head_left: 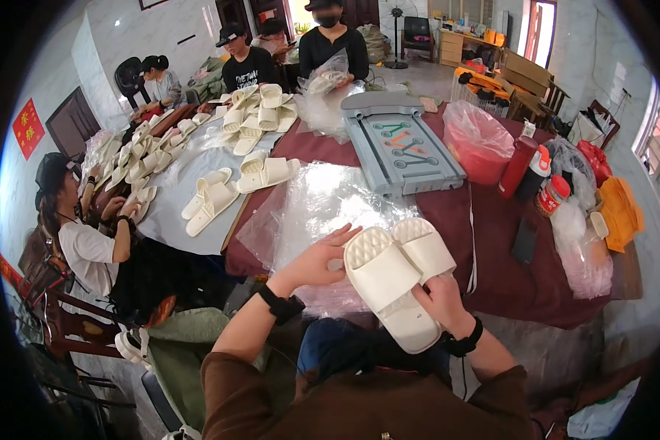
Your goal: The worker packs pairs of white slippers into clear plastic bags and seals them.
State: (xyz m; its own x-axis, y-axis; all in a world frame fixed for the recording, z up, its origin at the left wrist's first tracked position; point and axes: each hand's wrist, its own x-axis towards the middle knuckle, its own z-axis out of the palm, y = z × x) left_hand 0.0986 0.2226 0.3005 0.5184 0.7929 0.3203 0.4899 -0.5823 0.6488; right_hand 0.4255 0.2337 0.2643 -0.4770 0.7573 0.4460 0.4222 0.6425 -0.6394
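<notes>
Head view: the person holds a pair of cream-white moulded foam slide slippers with quilted straps, stacked side by side, soles down, just above the near edge of the dark maroon cloth-covered table. The left hand lies against the left side of the pair, fingers extended and loosely spread, fingertips touching the quilted strap. The right hand grips the pair from beneath and from the right, fingers curled around the sole near the heel end. Directly behind the slippers lies a heap of clear crinkled plastic bags. Farther back sits a grey plastic tray-like panel, beside a red plastic bag. Loose white slippers cover the table's left half, where other people sit working.
</notes>
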